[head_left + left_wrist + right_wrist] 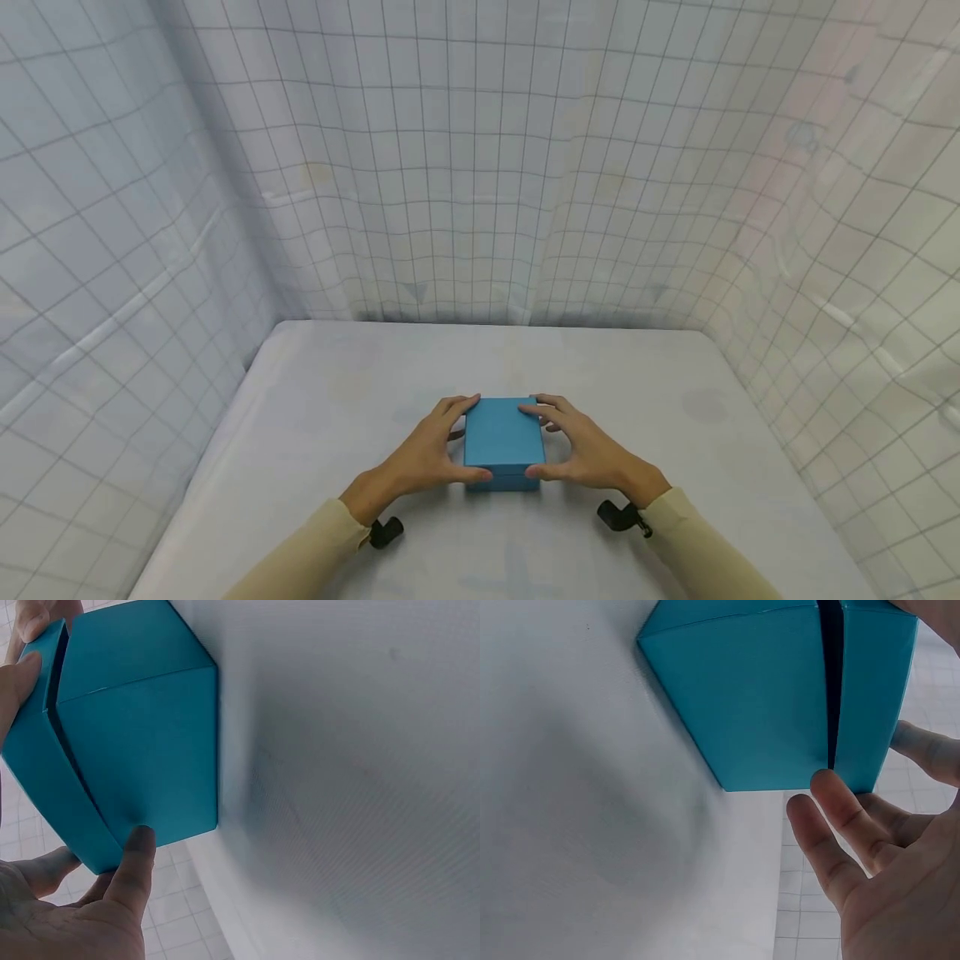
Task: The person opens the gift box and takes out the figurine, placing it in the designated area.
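Head view, blue lid (502,433) from above, wrist views, dark gap (832,675) over box (739,705)

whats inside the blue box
No contents can be seen: the lid covers the blue box. Both wrist views show only a dark, narrow gap below the lid's edge; whatever lies inside, if anything, is hidden.

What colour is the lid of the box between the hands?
The lid is plain blue, shown best in the head view.
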A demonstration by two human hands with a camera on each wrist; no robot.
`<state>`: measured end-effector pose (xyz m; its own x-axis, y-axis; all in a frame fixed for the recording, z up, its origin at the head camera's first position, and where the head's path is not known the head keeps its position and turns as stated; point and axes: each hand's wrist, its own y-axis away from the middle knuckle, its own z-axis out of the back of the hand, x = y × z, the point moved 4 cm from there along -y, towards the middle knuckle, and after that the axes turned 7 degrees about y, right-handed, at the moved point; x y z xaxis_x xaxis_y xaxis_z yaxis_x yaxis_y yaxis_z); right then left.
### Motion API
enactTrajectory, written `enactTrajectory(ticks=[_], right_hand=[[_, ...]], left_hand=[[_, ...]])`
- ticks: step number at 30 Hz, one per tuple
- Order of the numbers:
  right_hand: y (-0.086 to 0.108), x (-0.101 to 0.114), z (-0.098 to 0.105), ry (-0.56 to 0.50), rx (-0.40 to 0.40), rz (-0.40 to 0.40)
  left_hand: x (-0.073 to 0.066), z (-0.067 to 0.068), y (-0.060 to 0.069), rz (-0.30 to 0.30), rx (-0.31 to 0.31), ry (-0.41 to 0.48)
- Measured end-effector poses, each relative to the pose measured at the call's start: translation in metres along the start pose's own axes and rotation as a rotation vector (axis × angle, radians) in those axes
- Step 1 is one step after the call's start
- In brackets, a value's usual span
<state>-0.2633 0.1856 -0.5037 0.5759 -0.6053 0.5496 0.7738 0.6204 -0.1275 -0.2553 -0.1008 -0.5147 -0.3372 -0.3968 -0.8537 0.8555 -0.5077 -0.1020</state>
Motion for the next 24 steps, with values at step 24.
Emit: enactTrajectory(ticks=[24], right_hand=[[-0.025,0.022,0.011,-0.056,-0.116,0.061]], left_hand=[[-0.011,0.022,0.005,-0.055,-0.110,0.036]])
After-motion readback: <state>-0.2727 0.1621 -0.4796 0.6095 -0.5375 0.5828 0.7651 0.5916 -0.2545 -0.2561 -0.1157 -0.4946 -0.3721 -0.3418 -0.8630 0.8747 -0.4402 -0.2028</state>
